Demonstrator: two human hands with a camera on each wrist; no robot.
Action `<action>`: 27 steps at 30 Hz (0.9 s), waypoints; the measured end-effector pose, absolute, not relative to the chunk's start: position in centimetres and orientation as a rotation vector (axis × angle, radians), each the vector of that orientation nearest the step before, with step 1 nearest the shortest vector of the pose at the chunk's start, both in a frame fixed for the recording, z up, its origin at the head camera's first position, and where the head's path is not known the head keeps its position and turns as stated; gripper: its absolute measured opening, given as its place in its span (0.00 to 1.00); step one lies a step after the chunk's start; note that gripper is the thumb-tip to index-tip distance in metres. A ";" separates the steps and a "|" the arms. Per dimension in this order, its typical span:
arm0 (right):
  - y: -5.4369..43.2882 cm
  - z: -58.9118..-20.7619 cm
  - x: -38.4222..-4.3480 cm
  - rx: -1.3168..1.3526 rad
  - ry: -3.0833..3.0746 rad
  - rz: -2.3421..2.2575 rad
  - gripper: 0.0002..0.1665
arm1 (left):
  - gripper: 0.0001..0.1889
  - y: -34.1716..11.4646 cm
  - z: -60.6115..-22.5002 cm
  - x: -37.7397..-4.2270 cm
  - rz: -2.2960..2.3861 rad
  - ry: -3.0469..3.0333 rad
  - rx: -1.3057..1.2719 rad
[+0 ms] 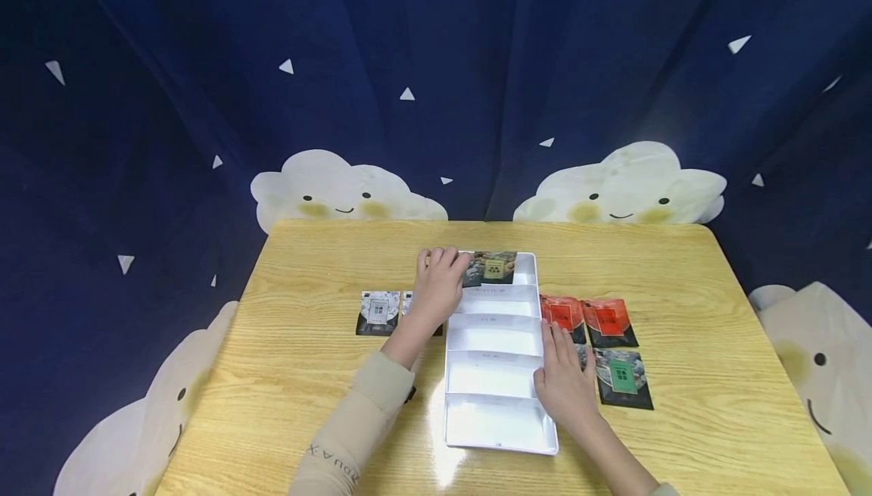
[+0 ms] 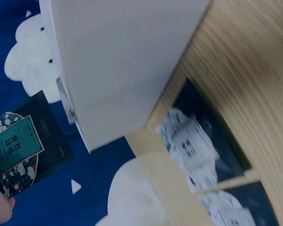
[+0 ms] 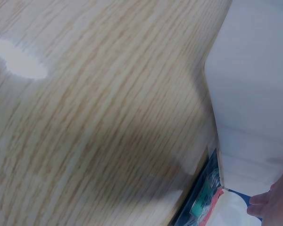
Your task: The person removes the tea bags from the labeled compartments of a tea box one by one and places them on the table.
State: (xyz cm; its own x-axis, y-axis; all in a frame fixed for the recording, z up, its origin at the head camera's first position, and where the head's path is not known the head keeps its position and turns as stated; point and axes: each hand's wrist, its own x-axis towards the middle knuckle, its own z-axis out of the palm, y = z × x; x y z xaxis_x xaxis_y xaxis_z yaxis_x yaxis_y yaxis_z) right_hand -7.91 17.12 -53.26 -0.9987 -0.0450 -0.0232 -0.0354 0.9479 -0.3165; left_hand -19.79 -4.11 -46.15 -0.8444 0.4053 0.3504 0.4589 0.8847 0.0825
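A white divided tray [image 1: 500, 424] with several compartments in a row lies on the table. Over its far end, my left hand [image 1: 437, 284] pinches a dark packet [image 2: 19, 141] with a teal label. Next to that, a packet with a yellow label [image 1: 495, 268] sits in the farthest compartment. My right hand [image 1: 567, 382] rests along the tray's right side with fingers extended. It partly covers a dark packet [image 1: 581, 356] beside the tray, near a green-labelled packet [image 1: 623, 379].
Two red packets [image 1: 608, 322] lie right of the tray. White-and-black packets [image 1: 378, 313] lie to its left, one partly behind the left wrist. The wooden table [image 1: 715, 420] reaches back to a dark blue curtain [image 1: 477, 64] with clouds.
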 end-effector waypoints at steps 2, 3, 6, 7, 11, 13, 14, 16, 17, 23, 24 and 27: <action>17.1 -53.3 -7.9 -0.064 3.072 -0.499 0.44 | 0.07 -5.0 -46.2 -19.6 -0.250 -2.703 -0.631; 17.1 -53.2 -7.9 -0.064 3.073 -0.498 0.44 | 0.07 -5.4 -46.3 -19.4 -0.260 -2.692 -0.624; 17.1 -53.2 -7.9 -0.064 3.072 -0.497 0.44 | 0.07 -6.8 -46.7 -18.9 -0.303 -2.672 -0.599; 17.1 -53.2 -7.9 -0.064 3.072 -0.497 0.44 | 0.07 -7.3 -46.9 -18.7 -0.320 -2.670 -0.590; 17.1 -53.2 -7.9 -0.064 3.070 -0.501 0.44 | 0.06 -9.0 -47.7 -17.8 -0.361 -2.672 -0.546; 17.1 -53.2 -7.9 -0.064 3.069 -0.503 0.44 | 0.06 -9.8 -48.2 -17.3 -0.375 -2.690 -0.524; 17.1 -53.2 -7.9 -0.064 3.070 -0.501 0.44 | 0.06 -10.1 -48.5 -17.1 -0.378 -2.700 -0.515; 17.1 -53.3 -7.9 -0.062 3.072 -0.494 0.44 | 0.05 -10.6 -49.0 -16.6 -0.388 -2.729 -0.508; 17.1 -53.3 -7.9 -0.061 3.073 -0.491 0.44 | 0.06 -10.8 -49.3 -16.3 -0.391 -2.742 -0.510; 17.1 -53.4 -7.9 -0.058 3.073 -0.497 0.45 | 0.08 -10.9 -51.6 -14.6 -0.381 -2.815 -0.563; 17.1 -53.4 -7.9 -0.059 3.072 -0.501 0.45 | 0.08 -10.8 -52.1 -14.3 -0.374 -2.827 -0.574; 17.1 -53.5 -7.9 -0.062 3.075 -0.505 0.44 | 0.09 -10.5 -53.4 -13.7 -0.363 -2.861 -0.606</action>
State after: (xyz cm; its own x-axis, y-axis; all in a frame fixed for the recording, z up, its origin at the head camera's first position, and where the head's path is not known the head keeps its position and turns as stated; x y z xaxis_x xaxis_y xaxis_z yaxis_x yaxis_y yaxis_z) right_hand -7.87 17.08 -53.50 -0.9989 -0.0430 -0.0176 -0.0351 0.9467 -0.3201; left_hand -13.65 -10.52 -53.38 -0.8973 0.3716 0.2383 0.4193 0.8862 0.1969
